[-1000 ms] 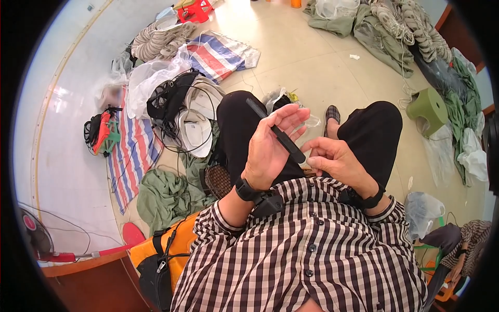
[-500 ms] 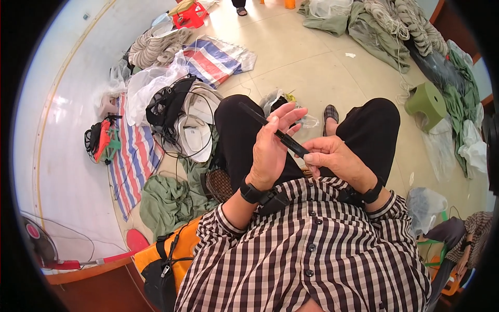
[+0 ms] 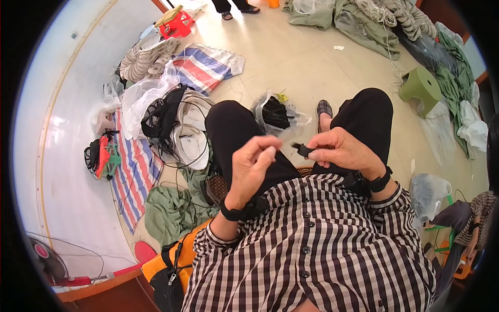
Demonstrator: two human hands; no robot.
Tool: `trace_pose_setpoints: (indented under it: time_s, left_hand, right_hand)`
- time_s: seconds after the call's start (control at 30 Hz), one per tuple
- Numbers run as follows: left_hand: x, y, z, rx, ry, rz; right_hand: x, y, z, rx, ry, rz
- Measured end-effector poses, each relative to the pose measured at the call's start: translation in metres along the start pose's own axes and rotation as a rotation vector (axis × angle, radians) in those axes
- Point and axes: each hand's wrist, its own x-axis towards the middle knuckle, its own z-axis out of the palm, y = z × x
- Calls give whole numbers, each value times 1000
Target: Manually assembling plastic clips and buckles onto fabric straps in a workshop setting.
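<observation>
My right hand [image 3: 340, 149] pinches a short dark black strap-like piece [image 3: 301, 150] between thumb and fingers, above my lap. Its far end looks blurred, and its exact kind does not show. Just left of it, my left hand [image 3: 253, 162] is raised with the thumb drawn against the curled fingers. Those fingertips are slightly smeared, and whatever they hold, if anything, is hidden. A small gap separates the two hands. On the floor beyond my knees lies a clear plastic bag [image 3: 258, 110] with black items [image 3: 275, 112] in it.
Left of my legs lie a black mesh bag [image 3: 161, 117], a striped sheet [image 3: 136, 179] and green cloth [image 3: 174, 210]. A green stool [image 3: 420, 89] stands at right. Rope coils [image 3: 148, 60] rest at far left. A person's feet [image 3: 236, 13] show at the top; another person sits lower right.
The long black strip that spanned both hands now shows only as a short piece at my right hand. My left hand has moved down and left, its fingers curling in.
</observation>
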Motion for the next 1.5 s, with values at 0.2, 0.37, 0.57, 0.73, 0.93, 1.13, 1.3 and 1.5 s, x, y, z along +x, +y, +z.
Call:
trace_pose_setpoints:
  time_s: [0.2,0.37,0.57,0.73,0.93,1.13,1.3,1.5]
  left_hand:
    - [16,-1,-10,32,-326,-110]
    - [10,-11,-7,-159,-488,-248]
    - [10,-10,3,-299,-429,-204]
    - [11,-12,-5,-348,-505,-261]
    - [10,-19,1,-410,-350,-318]
    - [7,-35,-4,-477,-235,-297]
    - [8,-39,-2,-450,-147,-365]
    - [12,-49,-2,-498,-152,-381]
  right_hand:
    - [-4,-12,5,-1,-100,-9]
    - [-9,-12,-1,78,-78,-49]
    - [-7,-12,2,79,-93,-59]
    - [-2,-2,0,141,-105,-82]
    - [-2,3,1,51,250,3]
    - [6,32,-3,381,378,-72]
    - [9,35,0,410,292,56]
    - [6,36,-1,400,293,42]
